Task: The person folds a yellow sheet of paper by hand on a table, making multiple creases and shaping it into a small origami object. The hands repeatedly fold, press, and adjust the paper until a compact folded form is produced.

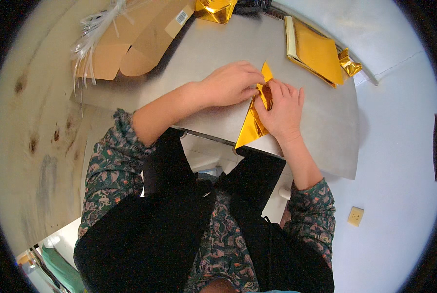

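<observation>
A shiny gold foil sheet [251, 128], folded into a long pointed triangle, lies on the grey metal table [316, 127], its lower tip close to the front edge. My left hand [232, 84] comes in from the left, its fingers bent and pinching the foil near the upper part. From the other side, my right hand [281, 110] presses on the same piece, thumb lying across it and fingertips meeting those of the left. The fingers cover the foil's middle, so its folds there are partly hidden.
A stack of gold foil sheets [318, 51] lies at the back right, with a folded gold piece [350, 63] beside it. More gold foil [216, 10] sits at the far edge. An open cardboard box [130, 44] with clear plastic strips [94, 36] stands at the back left.
</observation>
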The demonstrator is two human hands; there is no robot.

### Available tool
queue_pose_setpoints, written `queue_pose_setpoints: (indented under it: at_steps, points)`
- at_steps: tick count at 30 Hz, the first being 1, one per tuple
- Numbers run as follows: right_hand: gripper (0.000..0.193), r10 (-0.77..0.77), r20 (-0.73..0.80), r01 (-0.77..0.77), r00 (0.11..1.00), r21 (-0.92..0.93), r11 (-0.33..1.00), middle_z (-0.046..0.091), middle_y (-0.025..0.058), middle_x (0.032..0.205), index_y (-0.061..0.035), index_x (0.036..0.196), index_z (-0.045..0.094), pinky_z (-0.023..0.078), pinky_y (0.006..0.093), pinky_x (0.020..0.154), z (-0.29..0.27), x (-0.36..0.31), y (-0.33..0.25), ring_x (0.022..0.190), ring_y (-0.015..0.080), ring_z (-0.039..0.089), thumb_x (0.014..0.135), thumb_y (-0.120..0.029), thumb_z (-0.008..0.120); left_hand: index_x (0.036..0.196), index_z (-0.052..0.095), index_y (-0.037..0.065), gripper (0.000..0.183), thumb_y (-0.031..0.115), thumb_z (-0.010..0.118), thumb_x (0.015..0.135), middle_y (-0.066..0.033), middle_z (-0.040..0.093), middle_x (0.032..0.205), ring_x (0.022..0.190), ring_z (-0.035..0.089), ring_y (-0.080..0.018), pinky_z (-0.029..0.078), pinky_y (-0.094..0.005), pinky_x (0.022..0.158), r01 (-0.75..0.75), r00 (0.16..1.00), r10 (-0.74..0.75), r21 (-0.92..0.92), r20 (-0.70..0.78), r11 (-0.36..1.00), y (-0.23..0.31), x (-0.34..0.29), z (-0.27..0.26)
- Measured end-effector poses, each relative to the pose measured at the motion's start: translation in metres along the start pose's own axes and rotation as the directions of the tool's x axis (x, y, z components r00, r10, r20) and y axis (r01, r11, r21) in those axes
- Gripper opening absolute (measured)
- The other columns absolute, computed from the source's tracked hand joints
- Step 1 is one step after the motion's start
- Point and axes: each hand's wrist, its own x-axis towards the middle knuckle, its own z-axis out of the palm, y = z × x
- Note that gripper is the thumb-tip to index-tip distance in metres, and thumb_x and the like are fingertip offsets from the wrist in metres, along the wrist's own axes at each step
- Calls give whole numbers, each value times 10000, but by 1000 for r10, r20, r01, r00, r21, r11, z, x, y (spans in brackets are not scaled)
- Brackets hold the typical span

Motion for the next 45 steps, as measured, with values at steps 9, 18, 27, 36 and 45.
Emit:
queue_pose_setpoints:
  at_steps: [9, 18, 27, 36, 45]
  points:
    - [513, -1, -6, 1, 1000, 40, 999, 664, 102, 1338, -93, 1295, 642, 195, 653, 1191, 3, -3, 4, 1335, 318, 502, 923, -446, 633, 1249, 681, 71, 348, 275, 667, 967, -117, 639, 1369, 1307, 546, -334, 435, -455, 1117, -103, 968, 94, 28, 231, 994, -31, 18, 10]
    - [663, -25, 85, 22, 996, 34, 999, 503, 122, 1546, -90, 1466, 550, 133, 642, 1221, -2, -28, 5, 1445, 363, 393, 955, -510, 591, 1278, 660, 175, 399, 362, 723, 931, -43, 588, 1463, 1382, 489, -290, 381, -490, 1129, 82, 967, -111, 132, 231, 988, -16, 13, 15]
    - [573, -106, 129, 100, 986, 53, 994, 509, 118, 1533, -132, 1462, 566, 174, 638, 1217, -29, -68, 0, 1475, 395, 353, 989, -454, 588, 1244, 664, 196, 408, 398, 751, 901, -36, 581, 1472, 1386, 487, -291, 370, -500, 1128, 99, 970, -125, 134, 208, 986, -17, 12, 18]
    - [502, -127, 174, 86, 976, 228, 970, 509, 72, 1536, -118, 1425, 588, 172, 608, 1238, -50, -120, -18, 1491, 383, 338, 954, -271, 670, 1230, 652, 204, 459, 449, 775, 862, -43, 575, 1470, 1390, 478, -317, 361, -521, 1123, 126, 957, -157, 136, 242, 983, -17, 13, 18]
    - [419, -204, 7, 193, 979, 289, 938, 589, 145, 1432, -37, 1355, 603, 266, 564, 1217, -54, -56, 11, 1405, 366, 447, 1006, -269, 589, 1255, 640, 181, 532, 484, 784, 842, -56, 613, 1355, 1333, 506, -313, 363, -510, 1105, 108, 966, -133, 123, 219, 987, -12, 11, 15]
